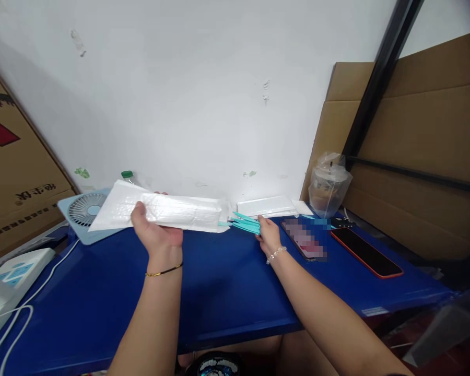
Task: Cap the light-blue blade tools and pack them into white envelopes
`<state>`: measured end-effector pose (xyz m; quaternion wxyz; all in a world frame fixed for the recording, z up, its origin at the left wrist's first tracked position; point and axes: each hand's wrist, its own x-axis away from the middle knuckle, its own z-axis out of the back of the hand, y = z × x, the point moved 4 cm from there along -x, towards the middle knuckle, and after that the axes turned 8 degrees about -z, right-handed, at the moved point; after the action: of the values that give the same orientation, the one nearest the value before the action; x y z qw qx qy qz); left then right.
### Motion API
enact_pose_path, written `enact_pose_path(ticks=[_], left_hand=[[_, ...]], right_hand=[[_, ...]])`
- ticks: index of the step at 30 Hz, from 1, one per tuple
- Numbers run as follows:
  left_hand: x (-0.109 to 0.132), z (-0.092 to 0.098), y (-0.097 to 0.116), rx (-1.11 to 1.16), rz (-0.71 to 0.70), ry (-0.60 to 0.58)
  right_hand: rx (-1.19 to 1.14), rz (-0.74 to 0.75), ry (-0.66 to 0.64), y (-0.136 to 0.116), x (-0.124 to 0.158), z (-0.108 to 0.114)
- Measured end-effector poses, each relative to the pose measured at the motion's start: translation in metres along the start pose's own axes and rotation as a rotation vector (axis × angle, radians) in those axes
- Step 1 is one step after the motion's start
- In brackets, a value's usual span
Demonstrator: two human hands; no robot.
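My left hand (159, 230) is wrapped round a white padded mailer bag (188, 211), held nearly level above the table. The bag's right end faces my right hand (269, 235), which is closed on a bundle of thin turquoise sticks (246, 223). The left tips of the sticks are close to the end of the bag, and a bit of turquoise shows at the bag's lower right corner. Whether anything else is inside the bag is hidden. Behind the sticks lies a flat white package (264, 206) by the wall.
On the blue table (227, 292) lie a phone with a lit screen (303, 239) and an orange-edged phone (366, 252). A bagged drink cup (329, 185) stands back right. Leftward are a blue fan (86, 211), a green-capped bottle (127, 176) and a power strip (18, 282) with white cables.
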<state>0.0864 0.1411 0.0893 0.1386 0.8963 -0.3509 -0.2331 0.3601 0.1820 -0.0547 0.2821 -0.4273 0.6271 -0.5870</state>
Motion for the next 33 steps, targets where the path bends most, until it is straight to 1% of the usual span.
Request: enact_pose_path(ticks=[2,4,7,9,12,17,20,22,23,24,26,28,29,31,33], left_hand=[[-0.013,0.01,0.01,0.016,-0.014,-0.005],[-0.021,0.019,0.016,0.03,-0.002,0.001],[-0.022,0.027,0.014,0.056,0.015,0.027],[-0.018,0.029,0.009,0.072,0.021,0.044],[-0.01,0.033,-0.004,0.043,0.033,0.058],[-0.001,0.048,-0.025,-0.053,0.052,0.108],[0.001,0.054,-0.032,-0.055,0.067,0.115],[0.003,0.055,-0.036,-0.053,0.078,0.134],[0.005,0.056,-0.038,-0.054,0.086,0.154],[0.007,0.056,-0.04,-0.053,0.095,0.177],[0.011,0.057,-0.045,-0.037,0.121,0.209],[0.013,0.056,-0.049,-0.015,0.141,0.205],[0.013,0.056,-0.049,-0.013,0.143,0.193],[0.007,0.055,-0.044,-0.034,0.125,0.173],[-0.005,0.055,-0.029,-0.073,0.052,0.159]], right_hand=[[0.113,0.075,0.042,-0.004,-0.006,0.01],[0.257,0.162,0.055,-0.007,-0.007,0.014],[0.49,0.299,0.031,-0.009,0.001,0.008],[0.625,0.371,0.021,-0.006,0.008,0.0],[0.791,0.431,0.043,0.0,0.017,-0.009],[0.987,0.474,0.079,0.005,0.022,-0.01],[1.08,0.521,0.13,-0.002,0.024,-0.007],[1.03,0.579,0.145,-0.012,0.03,-0.007],[0.97,0.605,0.112,-0.017,0.033,-0.009],[0.902,0.616,0.04,-0.021,0.038,-0.012],[0.768,0.582,-0.181,-0.025,0.047,-0.022],[0.666,0.508,-0.409,-0.025,0.057,-0.033],[0.622,0.47,-0.498,-0.026,0.06,-0.036],[0.51,0.399,-0.61,-0.029,0.061,-0.035],[0.388,0.324,-0.638,-0.035,0.051,-0.023]])
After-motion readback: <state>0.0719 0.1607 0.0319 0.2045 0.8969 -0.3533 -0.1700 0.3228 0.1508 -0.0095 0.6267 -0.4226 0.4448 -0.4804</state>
